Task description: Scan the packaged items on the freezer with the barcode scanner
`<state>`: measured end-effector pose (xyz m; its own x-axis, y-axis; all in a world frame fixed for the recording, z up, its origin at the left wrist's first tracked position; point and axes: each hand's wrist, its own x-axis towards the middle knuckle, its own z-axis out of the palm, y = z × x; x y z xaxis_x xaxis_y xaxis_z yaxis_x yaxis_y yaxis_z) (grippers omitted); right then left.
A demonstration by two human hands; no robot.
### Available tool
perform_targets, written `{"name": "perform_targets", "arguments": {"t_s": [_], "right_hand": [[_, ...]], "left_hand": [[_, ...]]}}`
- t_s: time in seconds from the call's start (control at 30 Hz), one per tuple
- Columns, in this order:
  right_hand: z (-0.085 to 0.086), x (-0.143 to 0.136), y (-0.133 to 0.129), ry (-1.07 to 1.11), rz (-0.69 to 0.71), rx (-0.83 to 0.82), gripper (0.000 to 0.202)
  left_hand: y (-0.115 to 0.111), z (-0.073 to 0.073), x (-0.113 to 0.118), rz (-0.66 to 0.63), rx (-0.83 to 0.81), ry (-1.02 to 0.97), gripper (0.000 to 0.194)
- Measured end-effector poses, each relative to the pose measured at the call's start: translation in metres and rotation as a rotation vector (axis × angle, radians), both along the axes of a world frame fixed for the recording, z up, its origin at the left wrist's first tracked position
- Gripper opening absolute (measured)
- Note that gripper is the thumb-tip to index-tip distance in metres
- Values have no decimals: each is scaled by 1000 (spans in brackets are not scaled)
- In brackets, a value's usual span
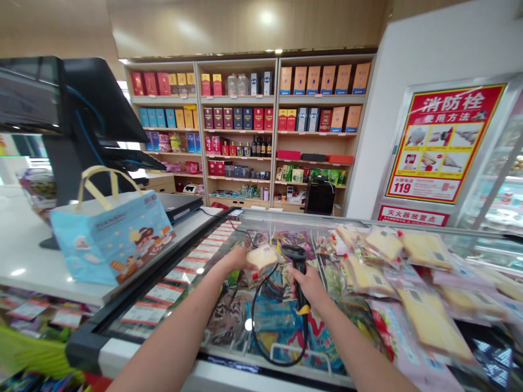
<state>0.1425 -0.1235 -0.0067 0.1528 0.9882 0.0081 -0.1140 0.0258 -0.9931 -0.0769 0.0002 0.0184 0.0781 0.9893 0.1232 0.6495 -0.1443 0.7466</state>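
Note:
Over the glass-topped freezer, my left hand is closed on a wrapped slice of bread with a barcode label on it and a red tie near its lower edge. Just to the right, my right hand grips the handle of a black barcode scanner with a yellow band. The scanner's head is up near the bread but apart from it. Its black cable loops down over the glass. Several more bread packs are piled at the right on the freezer top.
A blue shopping bag with yellow handles stands on the white counter at the left, by a black register monitor. Shelves of boxes and bottles line the back wall. A red fire hydrant sign hangs at the right.

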Motion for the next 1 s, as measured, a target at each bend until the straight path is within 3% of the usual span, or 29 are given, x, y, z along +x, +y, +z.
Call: {"name": "perform_targets", "arguments": {"t_s": [0.07, 0.13, 0.2, 0.27, 0.37, 0.47, 0.63, 1.0], "right_hand": [[-1, -1, -1, 8, 7, 1, 34], [-1, -2, -2, 22, 17, 2, 35], [1, -3, -4, 41, 50, -1, 38], [4, -3, -5, 57, 83, 0, 42], [7, -3, -8, 71, 108, 2, 45], [10, -5, -10, 80, 120, -16, 47], [11, -7, -12, 48, 146, -7, 45], [7, -5, -11, 18, 193, 1, 40]], "left_hand": [[-4, 4, 7, -106, -43, 281, 43], [-5, 6, 12, -143, -1, 375, 44], [-2, 6, 14, -133, 67, 229, 37], [5, 3, 12, -109, 115, -65, 30], [14, -2, 8, -24, 152, -492, 30], [18, -6, 7, 76, 162, -724, 32], [15, -8, 8, 99, 162, -863, 38], [11, -7, 9, 99, 210, -864, 43]]}}
